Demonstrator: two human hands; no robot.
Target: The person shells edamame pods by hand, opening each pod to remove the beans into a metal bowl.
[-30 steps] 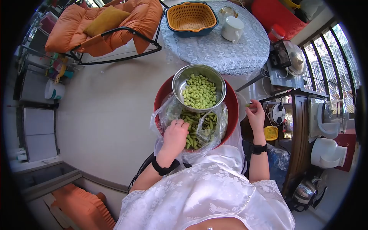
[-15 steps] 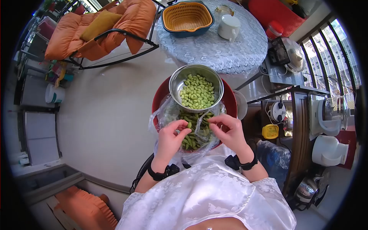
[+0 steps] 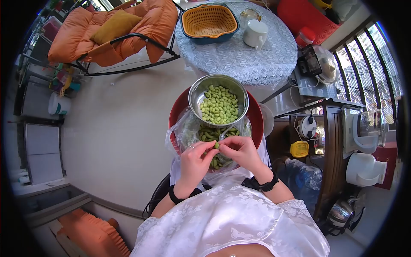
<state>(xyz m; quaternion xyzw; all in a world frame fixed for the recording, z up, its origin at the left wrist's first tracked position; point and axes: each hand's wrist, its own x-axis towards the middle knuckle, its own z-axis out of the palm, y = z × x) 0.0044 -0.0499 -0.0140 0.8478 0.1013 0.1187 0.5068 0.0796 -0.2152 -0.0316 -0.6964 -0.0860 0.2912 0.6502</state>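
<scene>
My left hand [image 3: 196,162] and my right hand [image 3: 243,152] meet over the plastic bag, fingertips close together. Between them is a small green bean pod [image 3: 216,145], pinched by both hands; my fingers partly cover it. Beneath my hands, the clear plastic bag [image 3: 185,125] holds many green pods [image 3: 208,134]. It sits in a red basin [image 3: 257,118]. A metal bowl [image 3: 196,96] of shelled pale green beans [image 3: 220,104] rests at the far side of the basin, just beyond my fingers.
Ahead stands a round table with a lace cloth [image 3: 239,64], bearing a yellow basket [image 3: 209,21] and a white mug [image 3: 255,34]. An orange cushioned chair [image 3: 150,25] is at far left. A wooden shelf unit [image 3: 333,141] stands on the right.
My hands have come together from apart. My right hand has moved left to the pod in my left hand, and both now pinch it.
</scene>
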